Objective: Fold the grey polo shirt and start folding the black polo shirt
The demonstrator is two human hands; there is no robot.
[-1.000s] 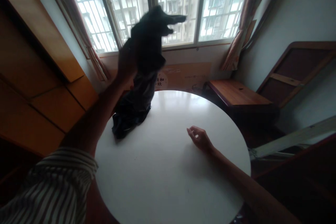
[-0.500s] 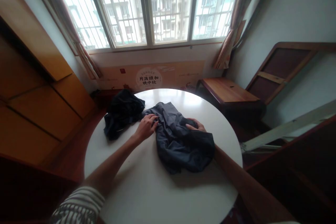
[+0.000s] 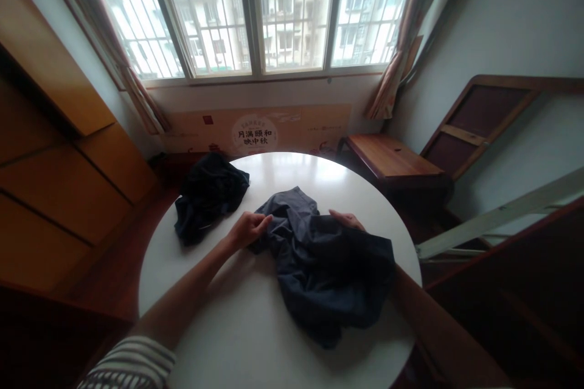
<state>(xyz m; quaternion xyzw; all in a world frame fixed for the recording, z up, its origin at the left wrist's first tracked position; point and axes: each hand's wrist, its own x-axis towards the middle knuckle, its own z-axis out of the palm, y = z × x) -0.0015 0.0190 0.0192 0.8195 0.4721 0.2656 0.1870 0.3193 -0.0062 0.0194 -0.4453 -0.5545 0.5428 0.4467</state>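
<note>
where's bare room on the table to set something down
Bare along the table's far edge, right of the black cloth and behind the grey cloth, and nearer, between left forearm and grey cloth. Crowded at the left hand.

Blue-grey garment (image 3: 325,273), soft creased cloth, matt; black bundle (image 3: 207,197), also matt cloth; round table (image 3: 237,322), smooth white top, glossy; bench (image 3: 387,155), varnished reddish wood; poster (image 3: 255,129), matt paper; sleeve (image 3: 132,368), striped cloth
</note>
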